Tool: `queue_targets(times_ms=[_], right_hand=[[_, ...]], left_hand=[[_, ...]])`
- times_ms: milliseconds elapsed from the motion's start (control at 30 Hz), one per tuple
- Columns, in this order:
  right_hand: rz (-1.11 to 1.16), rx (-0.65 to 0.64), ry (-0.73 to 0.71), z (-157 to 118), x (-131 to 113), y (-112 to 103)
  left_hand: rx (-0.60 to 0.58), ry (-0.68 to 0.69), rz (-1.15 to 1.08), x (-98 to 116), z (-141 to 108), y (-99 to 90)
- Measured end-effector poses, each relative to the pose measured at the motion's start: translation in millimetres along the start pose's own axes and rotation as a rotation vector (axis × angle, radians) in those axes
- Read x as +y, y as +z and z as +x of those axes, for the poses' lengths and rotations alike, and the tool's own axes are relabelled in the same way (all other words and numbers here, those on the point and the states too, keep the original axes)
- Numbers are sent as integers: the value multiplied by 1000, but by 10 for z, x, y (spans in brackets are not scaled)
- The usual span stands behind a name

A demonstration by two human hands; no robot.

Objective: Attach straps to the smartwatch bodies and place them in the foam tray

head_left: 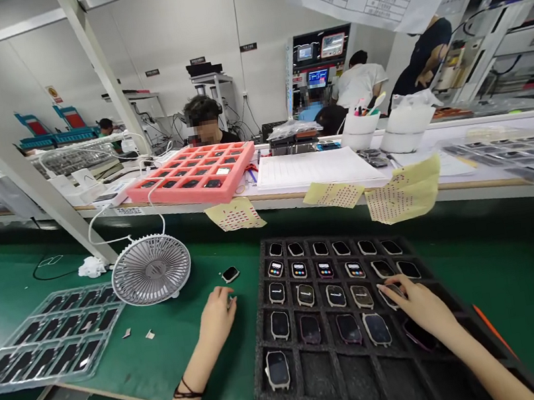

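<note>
A smartwatch [391, 302] with a pale frame and a dark screen, partly covered by fingers, is seated in a compartment of the black foam tray [319, 377]. Its upper edge is met by the fingertips of the right hand [421, 307]; whether it is gripped cannot be told. The left hand [218, 317] is loosely curled over the green tabletop [170, 355], its contents unclear, near a loose watch [230, 273].

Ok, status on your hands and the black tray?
Right hand at a watch in the black tray, grip unclear. Left hand near loose watch, by green bench. Fan stands left, off the tray.
</note>
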State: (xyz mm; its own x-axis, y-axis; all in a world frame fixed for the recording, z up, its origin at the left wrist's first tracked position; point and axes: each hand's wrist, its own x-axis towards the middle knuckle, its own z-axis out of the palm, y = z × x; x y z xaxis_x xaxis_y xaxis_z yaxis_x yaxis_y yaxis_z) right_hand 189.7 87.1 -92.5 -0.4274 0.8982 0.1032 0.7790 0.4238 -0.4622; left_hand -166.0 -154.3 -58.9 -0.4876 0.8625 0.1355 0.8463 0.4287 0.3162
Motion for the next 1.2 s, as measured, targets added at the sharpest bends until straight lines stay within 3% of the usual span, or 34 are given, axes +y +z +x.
queue_targets(times_ms=[133, 300, 467, 600, 700, 767, 867, 1000, 1200], right_hand=[[132, -43, 53, -36, -46, -12], [566, 57, 172, -111, -193, -132], [1363, 46, 283, -295, -685, -305], [1588, -35, 284, -483, -1128, -330], [1624, -47, 262, -598, -1408, -269], [1640, -56, 252, -659, -1575, -207], [1626, -63, 248, -732, -1789, -108], [1567, -40, 193, -812, -1969, 3], [1527, 45, 24, -887, -2089, 94]], left_hand=[[-32, -85, 2, -233, 80, 100], [-75, -93, 7, -213, 162, 139], [-83, -101, 12, -204, 212, 97], [-60, -132, -30, -152, 209, -12], [59, -107, -224, 124, 93, -114], [179, -33, -705, 440, -36, -171], [32, -15, -1144, 953, -212, -238], [8, 33, -1312, 1349, -296, -289], [76, -141, -1462, 1481, -339, -238]])
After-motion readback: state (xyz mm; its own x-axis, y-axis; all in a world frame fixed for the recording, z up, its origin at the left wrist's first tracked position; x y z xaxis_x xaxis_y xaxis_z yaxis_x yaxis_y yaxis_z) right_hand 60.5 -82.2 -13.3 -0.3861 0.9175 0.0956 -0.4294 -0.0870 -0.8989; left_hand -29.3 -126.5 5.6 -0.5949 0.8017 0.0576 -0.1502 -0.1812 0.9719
